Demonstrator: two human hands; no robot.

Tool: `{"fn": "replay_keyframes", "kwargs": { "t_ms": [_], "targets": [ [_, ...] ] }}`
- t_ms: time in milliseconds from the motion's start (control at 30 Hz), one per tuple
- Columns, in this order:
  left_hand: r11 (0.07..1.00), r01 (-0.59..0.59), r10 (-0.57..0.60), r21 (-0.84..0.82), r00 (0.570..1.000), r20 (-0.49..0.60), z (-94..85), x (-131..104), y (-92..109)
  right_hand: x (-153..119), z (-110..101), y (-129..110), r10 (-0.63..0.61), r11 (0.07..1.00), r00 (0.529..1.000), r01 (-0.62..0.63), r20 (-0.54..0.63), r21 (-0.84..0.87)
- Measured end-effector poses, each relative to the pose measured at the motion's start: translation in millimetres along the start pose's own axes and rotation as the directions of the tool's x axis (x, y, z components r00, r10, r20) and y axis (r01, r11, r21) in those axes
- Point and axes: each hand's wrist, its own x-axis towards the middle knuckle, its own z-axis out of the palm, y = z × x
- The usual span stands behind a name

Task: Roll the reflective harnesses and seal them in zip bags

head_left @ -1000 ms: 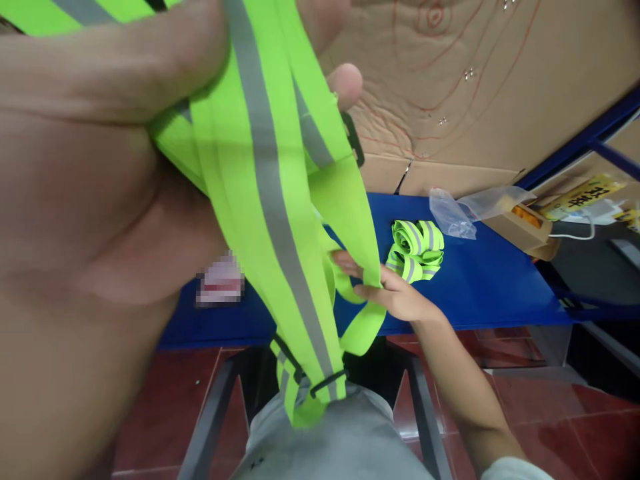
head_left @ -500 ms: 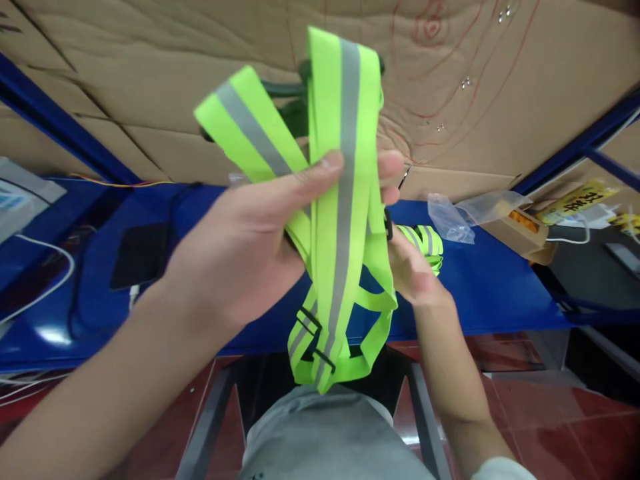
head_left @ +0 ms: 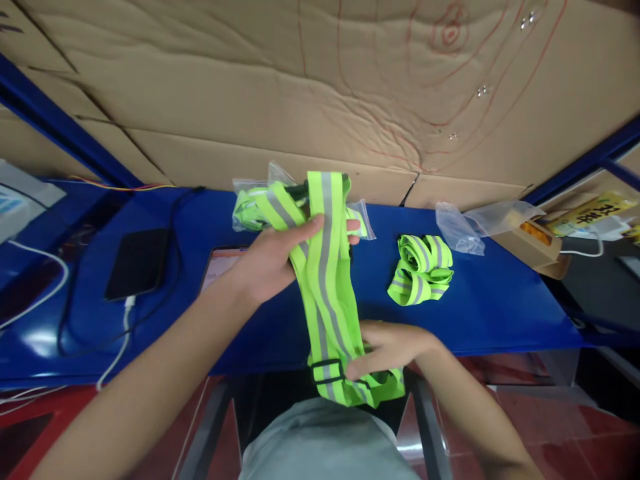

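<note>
A neon yellow-green strap bundle (head_left: 326, 267) with grey stripes hangs in front of me, its folded top in my left hand (head_left: 273, 260), thumb across the front and fingers behind. Lower down, my right hand (head_left: 387, 347) holds the hanging loops, its thumb in front near a black buckle (head_left: 327, 371). Behind my left hand lie more green straps in a clear plastic bag (head_left: 247, 208). Two or more rolled green straps (head_left: 420, 270) rest on the blue table (head_left: 495, 300) to the right.
A black phone (head_left: 137, 263) with a white cable lies at left, and another phone (head_left: 217, 263) is partly under my left arm. Clear plastic (head_left: 457, 227) and an open cardboard box (head_left: 537, 243) sit at right. Cardboard (head_left: 225, 80) stands behind the table.
The strap bundle and my left hand have moved down and farther from the camera. My right hand has gone from behind the bundle's middle down to its lower loops.
</note>
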Motion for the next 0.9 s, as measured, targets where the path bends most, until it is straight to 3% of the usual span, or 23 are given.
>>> {"fn": "replay_keyframes", "kwargs": {
  "t_ms": [33, 100, 167, 200, 233, 267, 367, 467, 533, 667, 800, 900],
  "targets": [
    [0.999, 0.031, -0.031, -0.010, 1.000, 0.006, -1.8, 2, -7, -9, -12, -5, -0.043, 0.999, 0.998, 0.043, -0.037, -0.015],
    [0.994, 0.103, -0.101, -0.029, 0.994, 0.036, -2.5, 6, -21, -20, -37, -19, -0.102, 0.995, 0.949, 0.091, -0.297, -0.051],
    [0.984, 0.173, -0.168, -0.040, 0.979, 0.116, -0.8, 10, -34, -22, -58, -36, -0.149, 0.982, 0.806, 0.053, -0.573, -0.181],
    [0.980, 0.197, -0.188, -0.038, 0.967, 0.172, 0.5, 11, -40, -19, -67, -44, -0.172, 0.968, 0.753, 0.009, -0.635, -0.252],
    [0.977, 0.211, -0.199, -0.030, 0.953, 0.231, 1.7, 13, -46, -14, -73, -51, -0.185, 0.948, 0.734, -0.041, -0.653, -0.315],
    [0.977, 0.215, -0.202, -0.014, 0.937, 0.286, 2.6, 14, -50, -7, -78, -57, -0.173, 0.928, 0.750, -0.093, -0.639, -0.361],
    [0.976, 0.207, -0.217, 0.069, 0.896, 0.388, 2.9, 14, -60, 16, -85, -62, -0.066, 0.876, 0.855, -0.197, -0.515, -0.440],
    [0.963, 0.246, -0.269, 0.109, 0.886, 0.377, 0.5, 13, -68, 31, -85, -51, 0.021, 0.886, 0.916, -0.203, -0.401, -0.417],
    [0.944, 0.319, -0.330, 0.088, 0.888, 0.320, -0.4, 13, -74, 34, -84, -40, 0.053, 0.903, 0.910, -0.219, -0.410, -0.369],
    [0.879, 0.474, -0.470, 0.047, 0.847, 0.249, 2.4, 11, -87, 31, -83, -25, 0.128, 0.912, 0.848, -0.305, -0.514, -0.276],
    [0.873, 0.488, -0.468, -0.017, 0.846, 0.255, 4.9, 9, -90, 26, -87, -25, 0.254, 0.932, 0.820, -0.349, -0.513, -0.096],
    [0.863, 0.503, -0.497, 0.043, 0.832, 0.246, 2.4, 9, -85, 24, -90, -29, 0.265, 0.929, 0.800, -0.362, -0.538, -0.081]
  ]
}}
